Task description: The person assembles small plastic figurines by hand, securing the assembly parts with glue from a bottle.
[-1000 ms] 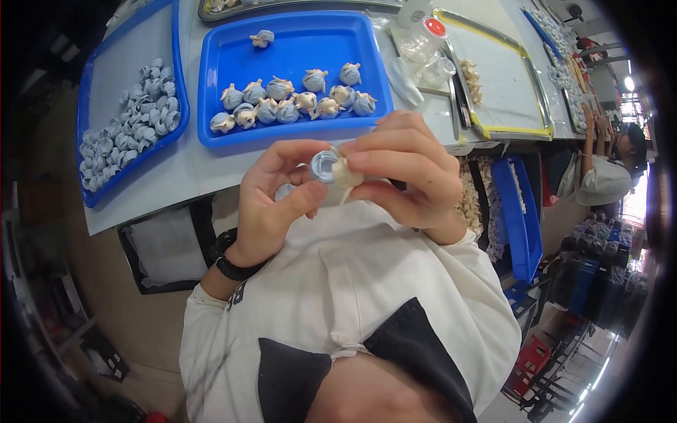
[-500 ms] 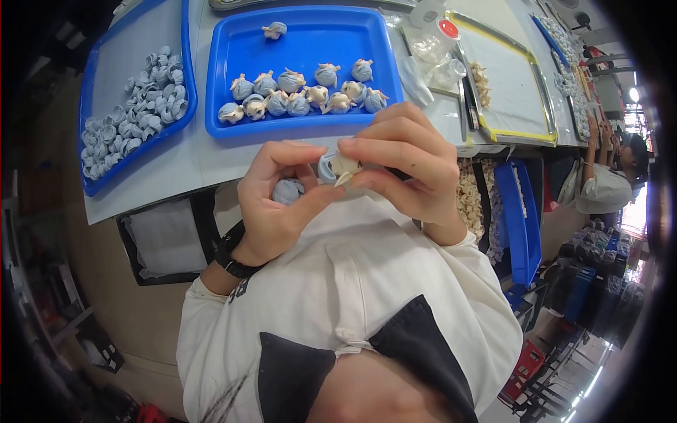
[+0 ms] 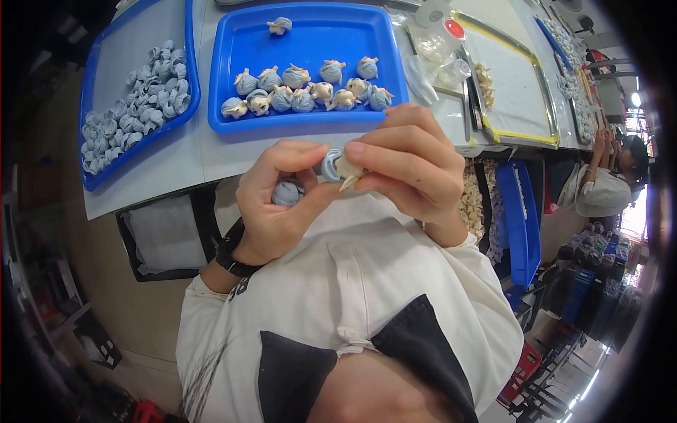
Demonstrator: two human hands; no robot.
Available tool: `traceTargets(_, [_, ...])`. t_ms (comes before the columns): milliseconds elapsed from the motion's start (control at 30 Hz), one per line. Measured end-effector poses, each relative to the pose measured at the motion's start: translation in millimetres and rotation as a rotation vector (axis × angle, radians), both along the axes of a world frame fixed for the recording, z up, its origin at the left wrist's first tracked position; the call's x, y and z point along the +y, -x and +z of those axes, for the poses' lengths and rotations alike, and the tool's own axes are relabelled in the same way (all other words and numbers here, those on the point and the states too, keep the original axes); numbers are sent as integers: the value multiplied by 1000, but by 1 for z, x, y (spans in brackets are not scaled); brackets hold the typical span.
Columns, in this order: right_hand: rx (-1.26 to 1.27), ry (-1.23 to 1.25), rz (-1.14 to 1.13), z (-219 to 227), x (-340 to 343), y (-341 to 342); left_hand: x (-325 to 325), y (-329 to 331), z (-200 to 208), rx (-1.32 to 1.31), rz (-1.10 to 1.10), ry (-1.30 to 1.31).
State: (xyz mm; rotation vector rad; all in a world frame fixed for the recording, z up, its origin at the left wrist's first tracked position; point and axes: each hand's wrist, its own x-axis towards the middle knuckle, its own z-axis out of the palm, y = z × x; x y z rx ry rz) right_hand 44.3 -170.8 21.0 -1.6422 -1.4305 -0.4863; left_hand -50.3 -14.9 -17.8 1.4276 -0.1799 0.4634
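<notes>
Cream head piece point(image 3: 346, 168): pinching in right hand point(image 3: 417, 166), pinching grey-blue shell point(image 3: 328, 167) in left hand point(image 3: 273, 215), palming rounded grey piece point(image 3: 287, 193); ideally aligning edges, pressing evenly.

Left fingers point(image 3: 305, 156) hold a blue-grey shell point(image 3: 329, 164); right fingers point(image 3: 388, 158), a cream piece point(image 3: 347, 169).

Along the tabletop's point(image 3: 202, 151) left edge lies the left tray point(image 3: 141, 46), loose shells point(image 3: 144, 106) spread from its near edge up its right side; to its right is the middle tray point(image 3: 310, 49), with heads point(image 3: 321, 92) gathered in its near half and a lone head point(image 3: 280, 26) toward its far edge. A bottle point(image 3: 441, 44) sits between the middle tray and the framed tray point(image 3: 518, 92) farther right. Before the tabletop's front edge, a held shell point(image 3: 330, 166) is just left of a held head point(image 3: 349, 169).
</notes>
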Motion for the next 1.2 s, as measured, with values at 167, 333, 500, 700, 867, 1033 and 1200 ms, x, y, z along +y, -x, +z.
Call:
traceTargets(167, [87,88,14,2,1,0,2,0,-1,9,0,-19])
traceTargets(333, [80,84,27,-3,4,1,4,1,0,16,-11,-27])
traceTargets(500, [180,129,138,0,4,7,3,4,-1,-29,3,39])
traceTargets(700, [416,-86,218,-30,25,22,12,2,-16,-193,-45,-28])
traceTargets(867, [108,-40,-93,-20,15,-5,10,3,-3,89,-199,168])
traceTargets(1033, [20,96,-576,-25,-3,-73,30,-8,36,722,-519,1448])
traceTargets(1200, [-69,374,-633,-33,-10,-77,27,-15,-4,514,-1316,1329])
